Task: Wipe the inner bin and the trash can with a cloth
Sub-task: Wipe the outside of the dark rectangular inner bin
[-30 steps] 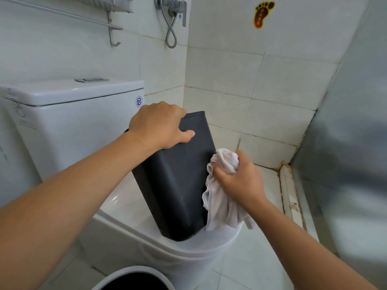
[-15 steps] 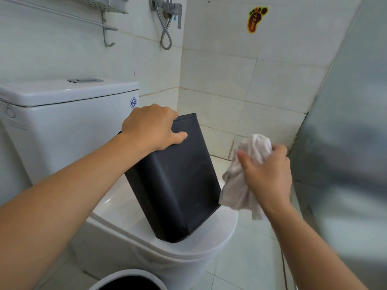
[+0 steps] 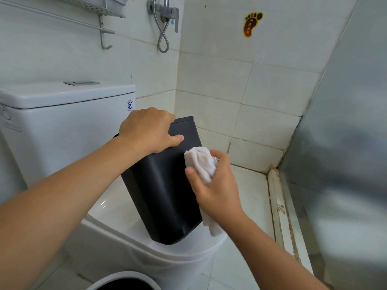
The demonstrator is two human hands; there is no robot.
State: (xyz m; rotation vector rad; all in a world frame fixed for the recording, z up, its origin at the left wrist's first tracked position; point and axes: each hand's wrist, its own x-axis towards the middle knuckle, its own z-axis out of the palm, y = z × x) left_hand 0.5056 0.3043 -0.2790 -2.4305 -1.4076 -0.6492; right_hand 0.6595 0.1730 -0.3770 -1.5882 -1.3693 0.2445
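Note:
A black inner bin (image 3: 165,197) stands tilted and upside down on the closed toilet lid (image 3: 117,214). My left hand (image 3: 148,130) grips its upper end, fingers curled over the far edge and thumb on the near face. My right hand (image 3: 215,189) holds a bunched white cloth (image 3: 201,162) against the bin's right side, near the top; a tail of cloth hangs down below the hand. The white rim of the trash can (image 3: 123,279), dark inside, shows at the bottom edge.
The white toilet tank (image 3: 62,122) is close behind on the left. Tiled walls meet in the corner behind the bin, with a shower hose (image 3: 163,38) and a metal rack (image 3: 100,9) above. A frosted glass panel (image 3: 339,143) closes the right side.
My right hand swung the cloth out to the right, away from the bin, then brought it back against the bin's right side, higher than before. The left hand kept its grip.

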